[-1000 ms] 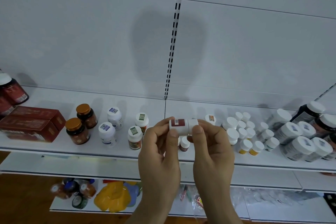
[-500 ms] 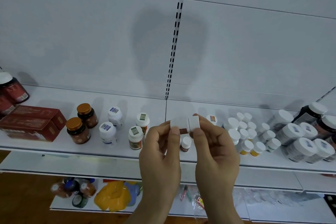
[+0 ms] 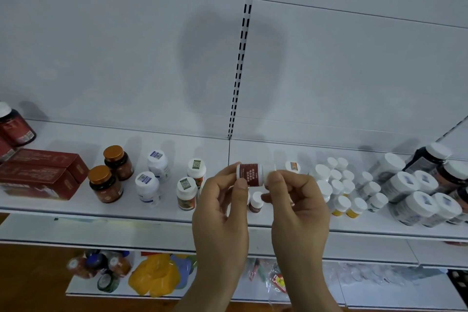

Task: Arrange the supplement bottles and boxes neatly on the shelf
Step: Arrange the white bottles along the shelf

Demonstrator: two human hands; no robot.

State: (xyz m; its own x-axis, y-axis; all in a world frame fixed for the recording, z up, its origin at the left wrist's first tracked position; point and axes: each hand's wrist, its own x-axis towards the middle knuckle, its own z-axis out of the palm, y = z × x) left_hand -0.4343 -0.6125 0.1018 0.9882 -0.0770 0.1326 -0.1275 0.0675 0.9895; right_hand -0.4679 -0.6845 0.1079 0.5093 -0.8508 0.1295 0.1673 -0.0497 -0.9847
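1. Two hands share one small white bottle (image 3: pixel 255 175) with a dark red label, held sideways in the air just above the front half of the white shelf (image 3: pixel 152 213).
2. The left hand (image 3: pixel 222 213) pinches the bottle's base end between thumb and fingers (image 3: pixel 241 186); the right hand (image 3: pixel 298 208) grips the capped end, its fingers clenched round the white cap.
3. Directly below the held bottle, between the two hands, a tiny red-labelled bottle (image 3: pixel 255 202) stands upright on the shelf.
4. Left of the hands stand two bottles with green-stickered lids (image 3: pixel 187 194), then two white bottles with blue-stickered lids (image 3: pixel 148 189), then two amber jars with orange lids (image 3: pixel 106 183).
5. Farther left lie two dark red boxes (image 3: pixel 40 176) side by side, with a dark bottle (image 3: pixel 15 125) behind them at the frame's edge.
6. Right of the hands a cluster of small white-capped bottles (image 3: pixel 339 185) crowds together, some with yellow bases.
7. At the far right, larger white-lidded jars (image 3: pixel 420 200) are packed closely.
8. A lower shelf (image 3: pixel 83 291) holds yellow packaging (image 3: pixel 157 276) and more bottles, too blurred to tell apart.
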